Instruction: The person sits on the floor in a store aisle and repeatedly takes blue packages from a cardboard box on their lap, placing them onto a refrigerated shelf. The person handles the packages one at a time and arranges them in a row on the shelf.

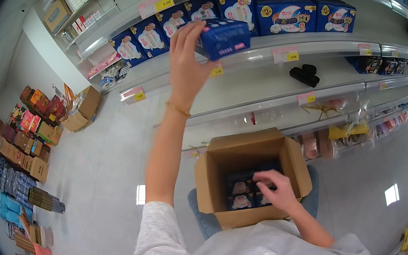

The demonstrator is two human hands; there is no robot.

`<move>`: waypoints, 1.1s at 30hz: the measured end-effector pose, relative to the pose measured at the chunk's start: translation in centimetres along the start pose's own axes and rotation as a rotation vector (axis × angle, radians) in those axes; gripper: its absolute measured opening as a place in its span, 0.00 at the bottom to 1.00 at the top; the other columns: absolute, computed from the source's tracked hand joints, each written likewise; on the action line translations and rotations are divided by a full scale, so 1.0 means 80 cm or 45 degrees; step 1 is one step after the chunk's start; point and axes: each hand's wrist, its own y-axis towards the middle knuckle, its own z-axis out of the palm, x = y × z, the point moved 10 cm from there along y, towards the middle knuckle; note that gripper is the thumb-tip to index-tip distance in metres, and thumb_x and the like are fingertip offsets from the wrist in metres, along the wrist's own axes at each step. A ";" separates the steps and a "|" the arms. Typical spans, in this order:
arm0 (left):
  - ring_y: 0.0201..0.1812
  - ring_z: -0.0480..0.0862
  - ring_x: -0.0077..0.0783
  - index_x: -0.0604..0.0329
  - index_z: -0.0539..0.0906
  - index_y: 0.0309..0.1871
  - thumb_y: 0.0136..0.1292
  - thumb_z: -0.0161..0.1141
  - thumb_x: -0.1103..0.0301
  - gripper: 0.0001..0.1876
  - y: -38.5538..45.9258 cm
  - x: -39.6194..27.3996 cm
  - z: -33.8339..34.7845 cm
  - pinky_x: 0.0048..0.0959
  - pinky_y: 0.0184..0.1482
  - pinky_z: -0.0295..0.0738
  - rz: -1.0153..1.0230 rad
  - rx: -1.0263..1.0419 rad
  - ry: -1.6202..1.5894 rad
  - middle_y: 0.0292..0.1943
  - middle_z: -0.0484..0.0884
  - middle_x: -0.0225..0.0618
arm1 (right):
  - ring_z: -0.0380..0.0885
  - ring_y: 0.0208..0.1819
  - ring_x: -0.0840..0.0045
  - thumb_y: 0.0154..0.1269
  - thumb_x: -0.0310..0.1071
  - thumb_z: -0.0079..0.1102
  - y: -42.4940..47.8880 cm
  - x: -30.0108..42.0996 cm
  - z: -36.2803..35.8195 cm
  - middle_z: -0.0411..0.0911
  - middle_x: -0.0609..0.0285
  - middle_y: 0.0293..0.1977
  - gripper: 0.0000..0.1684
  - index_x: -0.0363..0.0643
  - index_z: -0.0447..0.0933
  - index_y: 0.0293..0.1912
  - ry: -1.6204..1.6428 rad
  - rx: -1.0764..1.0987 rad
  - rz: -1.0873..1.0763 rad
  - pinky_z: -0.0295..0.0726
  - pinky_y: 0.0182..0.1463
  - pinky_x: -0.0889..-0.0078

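Observation:
My left hand [190, 56] is raised at the upper shelf and grips a dark blue plastic-wrapped pack [224, 37], tilted in front of the row. Behind it stand several upright blue packs [151, 36] with cloud-shaped labels. Wider blue packs [286, 16] sit to their right. Below, my right hand [276, 188] hovers at the mouth of an open cardboard box [244, 143], its fingers bent and nothing visible in them. More blue packs [240, 201] lie inside, partly hidden by this hand. The box rests on a blue-grey seat [197, 203].
Price tags [285, 55] line the shelf edges. A black object [305, 75] lies on the shelf beneath. Lower down hang plastic-wrapped goods [347, 131]. At left, stacked cartons [19, 149], an open carton [82, 108] and nested bins [45, 200] stand on the grey floor [105, 182].

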 end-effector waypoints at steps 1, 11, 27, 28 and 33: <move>0.65 0.79 0.51 0.52 0.80 0.68 0.41 0.82 0.74 0.44 -0.010 -0.026 -0.015 0.42 0.71 0.71 0.056 -0.043 0.050 0.65 0.81 0.40 | 0.85 0.53 0.63 0.62 0.24 0.71 0.002 0.004 -0.012 0.85 0.54 0.52 0.22 0.39 0.82 0.57 -0.024 -0.095 -0.022 0.84 0.53 0.64; 0.62 0.79 0.44 0.49 0.81 0.70 0.42 0.78 0.67 0.43 -0.247 -0.171 0.008 0.54 0.75 0.62 -0.279 0.660 -0.166 0.58 0.81 0.38 | 0.74 0.68 0.55 0.45 0.25 0.81 0.039 0.109 -0.041 0.78 0.55 0.63 0.42 0.43 0.79 0.64 -0.671 0.014 -0.465 0.73 0.72 0.48; 0.41 0.87 0.45 0.59 0.84 0.55 0.69 0.66 0.60 0.17 -0.484 -0.201 0.031 0.40 0.46 0.82 -0.935 1.101 -0.350 0.41 0.87 0.40 | 0.84 0.56 0.51 0.55 0.46 0.78 0.074 -0.323 0.126 0.86 0.42 0.50 0.29 0.39 0.84 0.53 -1.128 0.906 0.674 0.85 0.57 0.50; 0.39 0.88 0.45 0.58 0.84 0.54 0.68 0.67 0.61 0.16 -0.482 -0.198 0.030 0.39 0.43 0.83 -0.939 1.056 -0.354 0.41 0.87 0.39 | 0.84 0.57 0.50 0.55 0.48 0.79 0.063 -0.352 0.133 0.85 0.41 0.51 0.30 0.39 0.84 0.53 -1.131 0.913 0.761 0.85 0.58 0.50; 0.40 0.87 0.45 0.59 0.84 0.53 0.69 0.65 0.61 0.15 -0.492 -0.195 0.032 0.39 0.45 0.83 -1.066 1.133 -0.501 0.39 0.86 0.40 | 0.84 0.57 0.47 0.54 0.53 0.79 0.004 -0.444 0.148 0.84 0.39 0.54 0.34 0.37 0.86 0.52 -1.003 0.763 0.981 0.83 0.59 0.50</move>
